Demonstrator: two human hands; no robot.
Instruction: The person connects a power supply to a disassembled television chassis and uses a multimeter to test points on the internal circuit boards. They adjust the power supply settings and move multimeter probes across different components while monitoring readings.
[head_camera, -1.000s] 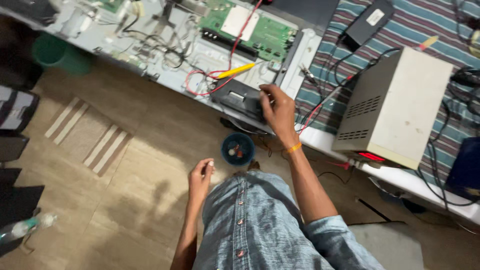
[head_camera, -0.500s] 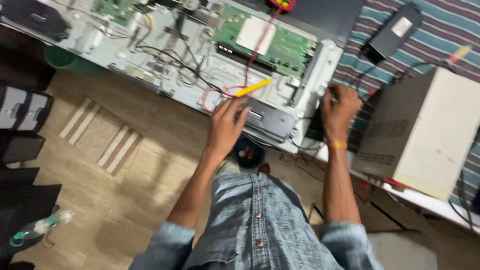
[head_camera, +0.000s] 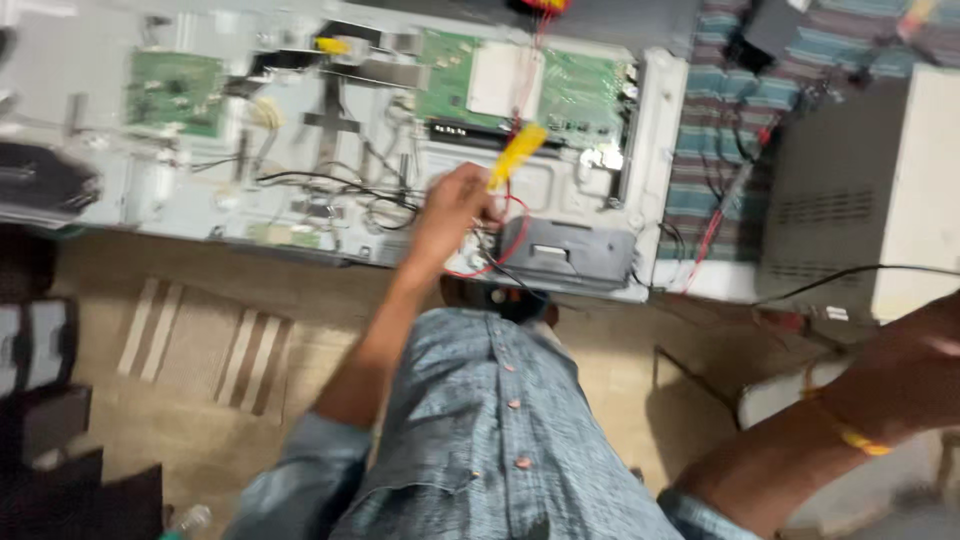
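Opened flat-panel chassis (head_camera: 330, 130) is lying back-side up across the tabletop (head_camera: 700, 285), so the boards are facing the person for access. Small green board (head_camera: 172, 92) is sitting at 9 o'clock of the chassis, black wires (head_camera: 330, 185) trailing across the metal toward centre. Left hand (head_camera: 455, 205) is reaching in at the near edge, fingers closing narrow on a yellow-handled probe (head_camera: 517, 155), tip angling toward 1 o'clock at the main green board (head_camera: 520, 90). Red lead (head_camera: 500, 245) is looping under the hand at 6 o'clock, slack enough to let the probe move. Black box (head_camera: 565, 255) is resting at 4 o'clock of the hand, at the chassis edge. Beige metal case (head_camera: 860, 190) is standing at 3 o'clock on the striped cloth (head_camera: 715, 120), within lead reach. Right hand (head_camera: 905, 370) is off the work, low at 4 o'clock, blurred; can't tell its grip.
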